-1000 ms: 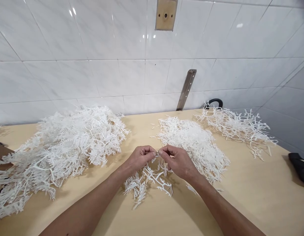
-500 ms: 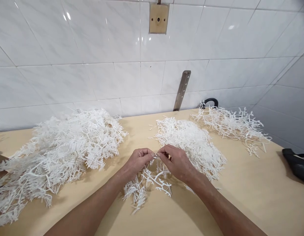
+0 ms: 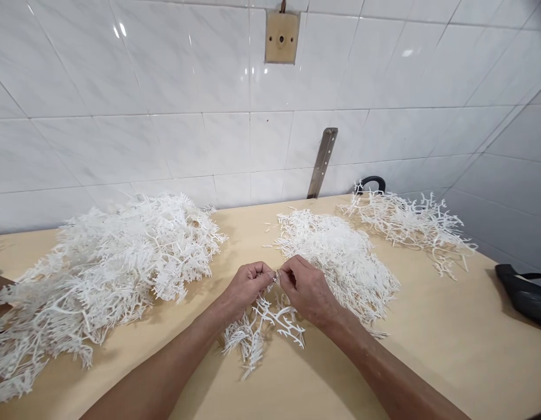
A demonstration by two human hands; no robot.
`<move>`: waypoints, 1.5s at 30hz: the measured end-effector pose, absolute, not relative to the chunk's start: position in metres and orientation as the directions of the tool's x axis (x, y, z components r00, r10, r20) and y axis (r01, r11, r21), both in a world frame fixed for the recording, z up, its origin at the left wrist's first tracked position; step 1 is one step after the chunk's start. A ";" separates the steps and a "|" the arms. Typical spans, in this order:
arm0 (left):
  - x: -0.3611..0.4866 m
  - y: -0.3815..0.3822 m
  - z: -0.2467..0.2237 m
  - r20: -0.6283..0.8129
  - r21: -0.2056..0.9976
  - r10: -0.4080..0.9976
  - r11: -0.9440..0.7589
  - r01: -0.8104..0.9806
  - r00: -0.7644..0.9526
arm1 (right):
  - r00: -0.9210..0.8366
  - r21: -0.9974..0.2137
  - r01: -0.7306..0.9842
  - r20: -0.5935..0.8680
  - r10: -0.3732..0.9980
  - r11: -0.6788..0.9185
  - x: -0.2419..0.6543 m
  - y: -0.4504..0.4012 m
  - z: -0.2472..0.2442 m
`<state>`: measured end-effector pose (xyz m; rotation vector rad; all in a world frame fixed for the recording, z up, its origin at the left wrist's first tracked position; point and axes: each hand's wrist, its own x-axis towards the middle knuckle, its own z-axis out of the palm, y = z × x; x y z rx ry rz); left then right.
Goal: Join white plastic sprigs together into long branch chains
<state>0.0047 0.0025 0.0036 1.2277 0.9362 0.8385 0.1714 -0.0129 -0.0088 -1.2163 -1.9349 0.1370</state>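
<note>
My left hand [image 3: 250, 284] is closed in a pinch on a white branched plastic sprue [image 3: 281, 319], which hangs below the fingers. Some of its branches are bare, while thin tines still cluster on the lower left part [image 3: 248, 341]. Meeting it fingertip to fingertip, my right hand [image 3: 306, 287] pinches the small tips of the same sprue; the exact bit between the fingers is too small to make out. Just beyond my right hand lies a pile of loose thin white plastic sticks [image 3: 340, 256].
A large heap of full white sprues [image 3: 134, 256] covers the table's left side. Stripped bare branches [image 3: 405, 219] lie at the back right. A black curved object [image 3: 524, 294] stands at the right edge. A metal bracket [image 3: 323, 163] rises against the tiled wall [image 3: 165, 140] behind the table [image 3: 449, 350].
My right hand has shifted slightly left, its fingers still pinched near the left fingertips. The hanging sprue has turned a little. My left hand stays in nearly the same place.
</note>
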 end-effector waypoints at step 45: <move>0.010 0.000 0.003 -0.189 0.962 0.944 0.234 -0.144 0.270 | -0.166 -0.641 0.587 0.502 0.849 0.494 0.176 -0.017 0.004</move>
